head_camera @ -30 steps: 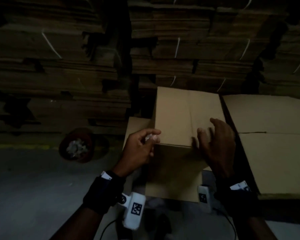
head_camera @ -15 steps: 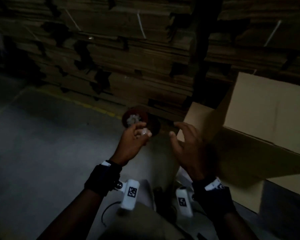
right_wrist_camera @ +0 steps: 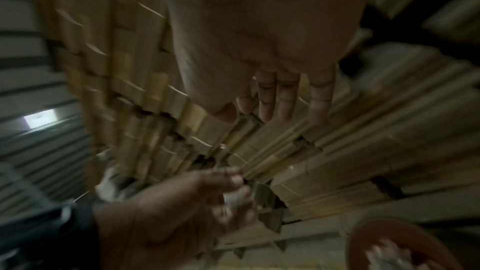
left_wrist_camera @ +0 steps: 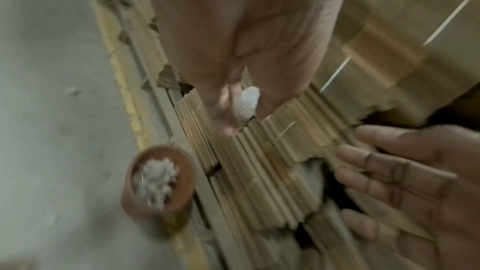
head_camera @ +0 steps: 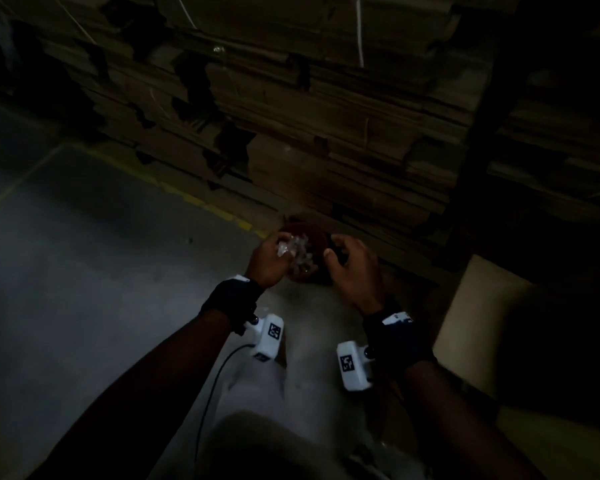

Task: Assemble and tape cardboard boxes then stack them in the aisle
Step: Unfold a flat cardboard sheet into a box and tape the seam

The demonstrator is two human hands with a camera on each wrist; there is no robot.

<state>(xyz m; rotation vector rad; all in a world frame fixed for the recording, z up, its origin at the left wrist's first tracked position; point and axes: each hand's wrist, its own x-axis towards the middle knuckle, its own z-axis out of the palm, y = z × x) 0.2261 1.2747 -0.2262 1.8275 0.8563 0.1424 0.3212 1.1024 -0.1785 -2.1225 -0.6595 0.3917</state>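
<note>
My left hand [head_camera: 278, 255] pinches a small crumpled white wad [left_wrist_camera: 246, 99] between thumb and fingers, held just above a red-brown bowl [head_camera: 315, 233] on the floor. The bowl [left_wrist_camera: 159, 180] holds several similar white wads. My right hand [head_camera: 347, 261] hovers to the right of the bowl with relaxed, spread fingers [right_wrist_camera: 285, 98] and holds nothing. The assembled cardboard box [head_camera: 471, 317] is at the right edge, apart from both hands and mostly in shadow.
Tall stacks of strapped flat cardboard [head_camera: 326, 116] fill the back, right behind the bowl. A yellow floor line [head_camera: 201, 202] runs along their base. Grey concrete floor [head_camera: 84, 271] spreads to the left.
The view has swung left, away from the box. Both hands left the box top and moved over to the bowl, the left still pinching the white wad.
</note>
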